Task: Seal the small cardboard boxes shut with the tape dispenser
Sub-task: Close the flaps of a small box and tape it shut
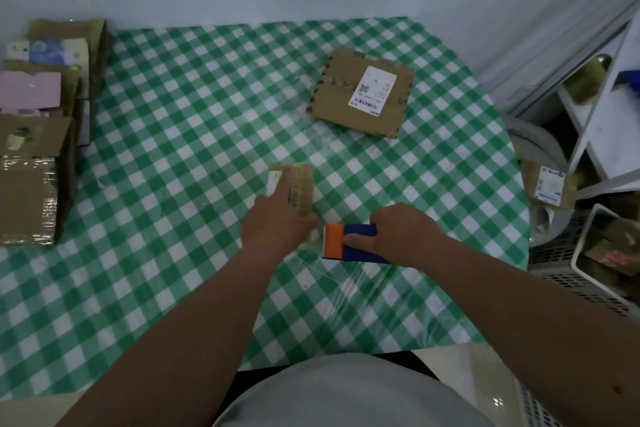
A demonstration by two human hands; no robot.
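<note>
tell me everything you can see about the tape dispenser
The tape dispenser is a small blocky tool that looks like plastic, with an orange front end and a dark blue body. It sits low over the green checked tablecloth, near the table's front edge, orange end pointing left toward the small box. The right hand grips its blue part, thumb lying along the side. The left hand presses on the box beside it. A faint sheen of clear tape seems to trail beneath it; the roll itself is hidden.
</note>
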